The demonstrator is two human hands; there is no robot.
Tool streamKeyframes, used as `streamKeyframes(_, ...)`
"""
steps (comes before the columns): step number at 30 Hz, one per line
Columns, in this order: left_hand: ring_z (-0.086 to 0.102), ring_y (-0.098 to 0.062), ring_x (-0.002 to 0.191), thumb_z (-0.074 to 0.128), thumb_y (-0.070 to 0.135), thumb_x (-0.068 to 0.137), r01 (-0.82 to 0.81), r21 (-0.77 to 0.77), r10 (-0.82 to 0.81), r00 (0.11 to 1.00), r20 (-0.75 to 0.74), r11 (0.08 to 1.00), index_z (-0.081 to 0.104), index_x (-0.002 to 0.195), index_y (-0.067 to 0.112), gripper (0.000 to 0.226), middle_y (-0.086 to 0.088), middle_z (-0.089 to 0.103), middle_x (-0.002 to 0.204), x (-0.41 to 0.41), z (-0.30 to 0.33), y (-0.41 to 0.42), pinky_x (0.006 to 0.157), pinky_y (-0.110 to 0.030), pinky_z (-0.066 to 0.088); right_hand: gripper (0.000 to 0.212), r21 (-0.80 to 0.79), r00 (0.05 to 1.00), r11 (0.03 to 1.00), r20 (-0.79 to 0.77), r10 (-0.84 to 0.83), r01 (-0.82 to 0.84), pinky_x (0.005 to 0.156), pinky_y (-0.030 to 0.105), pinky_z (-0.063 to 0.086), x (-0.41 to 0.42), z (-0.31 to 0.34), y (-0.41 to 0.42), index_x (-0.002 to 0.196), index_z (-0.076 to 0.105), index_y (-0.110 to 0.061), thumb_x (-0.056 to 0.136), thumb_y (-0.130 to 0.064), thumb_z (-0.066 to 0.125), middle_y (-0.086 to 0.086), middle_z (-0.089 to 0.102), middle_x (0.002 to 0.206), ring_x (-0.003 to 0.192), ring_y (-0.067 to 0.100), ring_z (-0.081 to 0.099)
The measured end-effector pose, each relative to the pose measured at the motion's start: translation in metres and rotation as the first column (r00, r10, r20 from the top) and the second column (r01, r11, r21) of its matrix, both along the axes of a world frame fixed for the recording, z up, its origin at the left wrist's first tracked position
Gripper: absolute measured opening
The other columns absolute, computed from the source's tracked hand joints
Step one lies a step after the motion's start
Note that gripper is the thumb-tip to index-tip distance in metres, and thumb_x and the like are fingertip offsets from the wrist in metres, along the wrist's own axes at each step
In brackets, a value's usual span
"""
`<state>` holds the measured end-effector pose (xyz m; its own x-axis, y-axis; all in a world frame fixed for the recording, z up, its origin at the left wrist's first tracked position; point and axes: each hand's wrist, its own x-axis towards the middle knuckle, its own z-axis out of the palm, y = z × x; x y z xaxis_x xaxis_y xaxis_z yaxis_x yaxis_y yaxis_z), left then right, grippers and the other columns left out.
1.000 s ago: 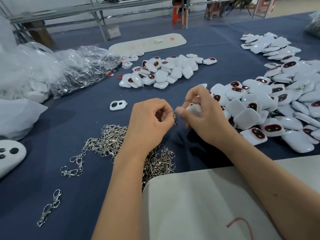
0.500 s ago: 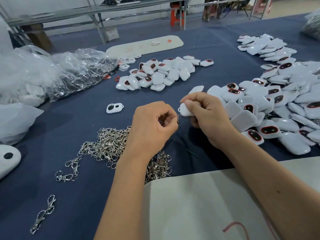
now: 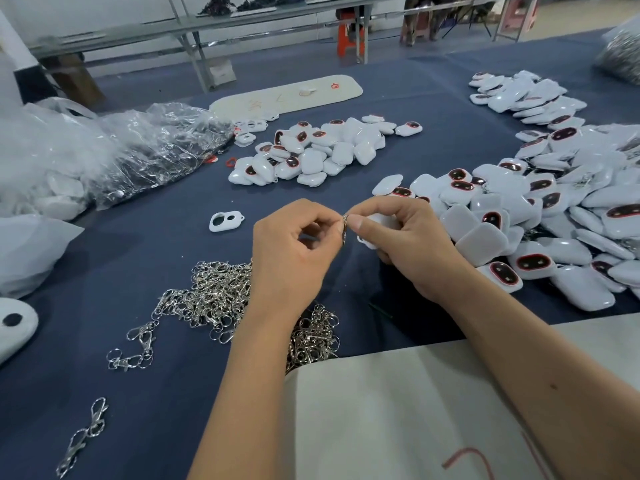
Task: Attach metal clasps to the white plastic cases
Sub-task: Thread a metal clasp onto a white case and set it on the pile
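Note:
My left hand (image 3: 294, 251) pinches a small metal clasp (image 3: 345, 230) between thumb and forefinger above the blue table. My right hand (image 3: 408, 244) grips a white plastic case (image 3: 375, 225), thumb and forefinger meeting the clasp's ring at the case's edge. Most of the case is hidden inside the fingers. A heap of loose metal clasps (image 3: 221, 299) lies under and left of my left wrist. White cases with dark red-rimmed openings are piled at the right (image 3: 540, 216) and in the middle (image 3: 311, 154).
A single white shell (image 3: 225, 221) lies left of my hands. Clear plastic bags (image 3: 114, 150) fill the left side. Stray clasps (image 3: 83, 438) lie near the front left. A pale board (image 3: 398, 410) covers the near edge. Another case pile (image 3: 526, 98) sits at far right.
Both hands have lifted slightly and come together, with the right thumb and forefinger now meeting the clasp. The camera view has tilted a little, shifting the table contents.

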<state>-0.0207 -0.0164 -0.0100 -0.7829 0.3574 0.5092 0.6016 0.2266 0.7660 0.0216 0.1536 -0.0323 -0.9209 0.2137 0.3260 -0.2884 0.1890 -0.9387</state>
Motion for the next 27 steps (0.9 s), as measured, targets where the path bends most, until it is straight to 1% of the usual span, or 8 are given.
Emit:
streamKeyframes(2,0.067,-0.021,0.078,0.072,0.005,0.087,0.009,-0.011,-0.009,1.0,-0.013,1.0,0.073,0.08,0.019,0.016,0.005,0.07,0.079,0.0,0.0,0.0,0.07,-0.036,0.057,0.011,-0.01,1.0,1.0,0.016,0.008,-0.007,0.056,0.007,0.039,0.001,0.001,0.001,0.085,0.079,-0.026,0.093,-0.025,0.073,-0.018,0.064,0.069,0.058,0.0,0.053)
streamKeyframes(5,0.067,-0.02,0.077,0.072,0.006,0.087,0.012,-0.029,-0.013,1.0,-0.023,1.0,0.074,0.081,0.02,0.015,0.005,0.07,0.079,0.0,-0.001,0.0,0.07,-0.034,0.056,0.013,0.028,1.0,1.0,0.013,-0.005,0.004,0.061,0.006,0.042,0.003,0.003,0.002,0.086,0.078,-0.023,0.095,-0.016,0.073,-0.019,0.067,0.07,0.062,-0.002,0.059)
streamKeyframes(8,0.069,-0.018,0.073,0.071,0.008,0.088,0.009,-0.051,-0.007,0.999,0.042,0.999,0.074,0.081,0.021,0.015,0.005,0.07,0.077,-0.003,-0.004,-0.001,0.069,-0.037,0.06,0.01,0.264,0.99,0.957,-0.102,-0.1,0.124,0.078,0.016,0.043,0.006,0.006,0.001,0.089,0.078,-0.017,0.093,-0.009,0.075,-0.009,0.07,0.081,0.08,0.005,0.063)
streamKeyframes(10,0.072,-0.018,0.069,0.07,0.006,0.09,0.029,-0.02,-0.025,0.986,0.162,0.999,0.075,0.081,0.018,0.016,0.001,0.072,0.073,-0.004,-0.006,-0.002,0.07,-0.038,0.063,0.006,0.448,0.974,0.874,-0.199,-0.108,0.188,0.076,0.022,0.042,0.007,0.008,0.0,0.091,0.079,-0.012,0.092,-0.006,0.076,-0.001,0.063,0.082,0.081,0.011,0.057)
streamKeyframes(13,0.073,-0.017,0.065,0.069,0.003,0.092,0.059,0.0,-0.058,0.966,0.252,0.998,0.075,0.08,0.017,0.02,-0.001,0.071,0.068,-0.008,-0.008,-0.004,0.067,-0.035,0.064,0.006,0.546,0.974,0.818,-0.214,-0.073,0.181,0.072,0.024,0.041,0.009,0.011,0.0,0.093,0.079,-0.011,0.092,-0.006,0.076,0.005,0.058,0.083,0.079,0.016,0.054)
streamKeyframes(16,0.071,-0.019,0.062,0.069,0.0,0.093,0.087,0.014,-0.087,0.938,0.337,0.996,0.074,0.078,0.017,0.023,-0.002,0.071,0.065,-0.011,-0.01,-0.006,0.066,-0.035,0.062,0.007,0.592,0.975,0.787,-0.218,-0.053,0.175,0.07,0.023,0.04,0.01,0.011,0.0,0.092,0.08,-0.011,0.092,-0.005,0.077,0.006,0.057,0.084,0.077,0.016,0.053)
streamKeyframes(19,0.068,-0.017,0.059,0.068,-0.001,0.094,0.12,0.004,-0.113,0.913,0.392,0.993,0.074,0.078,0.015,0.023,-0.003,0.069,0.064,-0.013,-0.011,-0.009,0.064,-0.031,0.059,0.007,0.622,0.975,0.765,-0.22,-0.033,0.167,0.069,0.027,0.042,0.009,0.009,0.0,0.091,0.08,-0.012,0.092,-0.007,0.077,0.005,0.058,0.084,0.076,0.017,0.055)
streamKeyframes(27,0.066,-0.015,0.059,0.065,-0.003,0.095,0.164,0.052,-0.17,0.884,0.434,0.985,0.074,0.083,0.005,0.017,-0.002,0.067,0.064,-0.013,-0.008,-0.012,0.062,-0.025,0.057,0.005,0.585,0.976,0.797,-0.215,-0.027,0.151,0.07,0.023,0.043,0.01,0.011,0.0,0.09,0.081,-0.013,0.091,-0.008,0.079,0.004,0.061,0.083,0.076,0.016,0.058)
